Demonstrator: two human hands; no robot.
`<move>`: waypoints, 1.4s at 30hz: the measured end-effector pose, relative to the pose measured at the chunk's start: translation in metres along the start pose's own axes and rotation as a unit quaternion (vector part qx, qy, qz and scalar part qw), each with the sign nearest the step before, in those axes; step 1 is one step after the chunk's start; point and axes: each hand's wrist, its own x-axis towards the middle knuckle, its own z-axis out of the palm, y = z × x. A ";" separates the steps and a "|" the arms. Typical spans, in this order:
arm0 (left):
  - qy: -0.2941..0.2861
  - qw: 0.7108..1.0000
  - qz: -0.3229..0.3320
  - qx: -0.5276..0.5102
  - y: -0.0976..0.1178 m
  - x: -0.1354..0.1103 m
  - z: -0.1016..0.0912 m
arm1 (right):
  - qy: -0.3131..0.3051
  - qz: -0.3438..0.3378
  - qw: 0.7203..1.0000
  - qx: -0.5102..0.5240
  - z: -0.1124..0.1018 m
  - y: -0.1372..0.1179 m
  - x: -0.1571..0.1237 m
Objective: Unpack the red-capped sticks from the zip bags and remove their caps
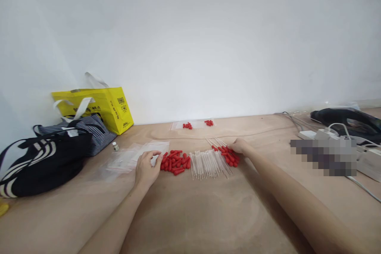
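My left hand (146,166) rests on the wooden table (190,214), fingers curled in a pinch at the left edge of a pile of loose red rubber caps (176,162); what it pinches is too small to see. Right of the caps lies a row of clear glass tubes (208,163). My right hand (239,145) reaches to a bunch of assembled droppers with red caps (229,155), fingers closed on their far ends. Clear plastic bags (133,158) lie just left of my left hand.
At the far left stand a yellow tote (107,107), a striped bag (89,133) and a black bag (41,162). A small vial (115,146) lies near them. More red caps (187,126) sit by the wall. A power strip with cables (333,137) occupies the right.
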 end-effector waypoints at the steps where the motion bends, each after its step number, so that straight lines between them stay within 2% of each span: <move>1: -0.002 1.000 0.001 0.001 0.001 0.000 -0.001 | 0.006 0.000 1.000 -0.002 -0.001 -0.001 -0.001; 4: 0.000 1.000 0.024 0.009 0.004 -0.001 -0.002 | 0.031 -0.030 0.999 0.004 -0.007 -0.003 -0.010; 6: 0.013 0.998 0.054 0.019 0.011 -0.003 -0.003 | 0.046 -0.077 0.996 0.016 -0.009 -0.006 -0.023; 10: 0.044 0.985 0.163 0.028 0.038 -0.017 0.000 | 0.055 -0.200 0.978 0.029 -0.001 -0.012 -0.064; 11: 0.045 0.978 0.205 0.024 0.047 -0.023 0.002 | 0.049 -0.246 0.968 0.024 0.002 -0.013 -0.075; 12: 0.039 0.968 0.248 0.018 0.056 -0.029 0.004 | 0.057 -0.340 0.939 0.001 0.007 -0.014 -0.086; 13: 0.029 0.956 0.291 0.010 0.065 -0.035 0.007 | 0.070 -0.400 0.914 -0.021 0.011 -0.015 -0.097; 16: -0.003 0.929 0.370 -0.017 0.083 -0.050 0.017 | 0.087 -0.473 0.874 -0.063 0.022 -0.016 -0.122; 18: -0.006 0.920 0.391 -0.020 0.088 -0.056 0.023 | 0.092 -0.489 0.865 -0.061 0.027 -0.016 -0.132; 21: 0.002 0.922 0.387 0.005 0.088 -0.058 0.026 | 0.102 -0.505 0.856 -0.051 0.033 -0.016 -0.137; 25: -0.006 0.927 0.374 0.039 0.089 -0.058 0.022 | 0.130 -0.517 0.843 -0.072 0.039 -0.014 -0.136; 30: -0.018 0.929 0.367 0.030 0.095 -0.059 0.016 | 0.145 -0.520 0.837 -0.089 0.041 -0.013 -0.137; 33: -0.012 0.932 0.362 0.017 0.089 -0.055 0.013 | 0.144 -0.501 0.849 -0.089 0.036 -0.006 -0.134; 36: -0.001 0.943 0.332 0.030 0.075 -0.050 0.008 | 0.174 -0.435 0.880 -0.081 0.023 0.010 -0.125; 39: -0.020 0.951 0.308 0.029 0.067 -0.049 0.009 | 0.182 -0.413 0.890 -0.069 0.010 0.024 -0.115; 42: -0.050 0.954 0.297 -0.006 0.069 -0.053 0.018 | 0.199 -0.391 0.897 -0.058 0.005 0.029 -0.105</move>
